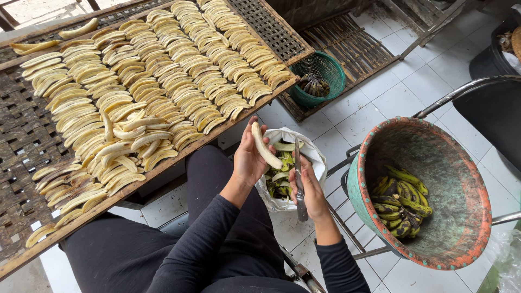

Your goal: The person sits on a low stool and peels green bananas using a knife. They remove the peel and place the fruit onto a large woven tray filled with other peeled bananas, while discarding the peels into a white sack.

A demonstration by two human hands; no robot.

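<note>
From the head camera I see two bare hands, both in black sleeves, working over a white plastic bag (313, 153) that sits on the tiled floor (401, 92) just beside the person's knee. The left hand (249, 157) has its fingers curled around one peeled banana (265, 145), pale and whole, held upright with its tip pointing up toward the rack. The right hand (309, 190) is closed around one knife (299, 182), the blade running up past the fingers and the handle end poking out below the palm. The two hands are near each other but not touching, and the banana sits just left of the blade. Inside the bag I make out a heap of green peels (279, 176); too tangled for me to count. To the right stands one big round basin (420, 190), teal outside with a worn orange rim, resting in a metal frame; unpeeled green-and-black bananas (401, 198) lie in its bottom, somewhere around a dozen, I cannot give an exact figure. To the left, one woven drying rack (21, 135) carries peeled bananas (157, 81) laid in roughly six slanting rows, well over a hundred pieces, and its left part stays bare mesh. Beyond the bag there is one small green basket (325, 68) with dark scraps inside, sitting on a second slatted rack (353, 49) flat on the floor.
</note>
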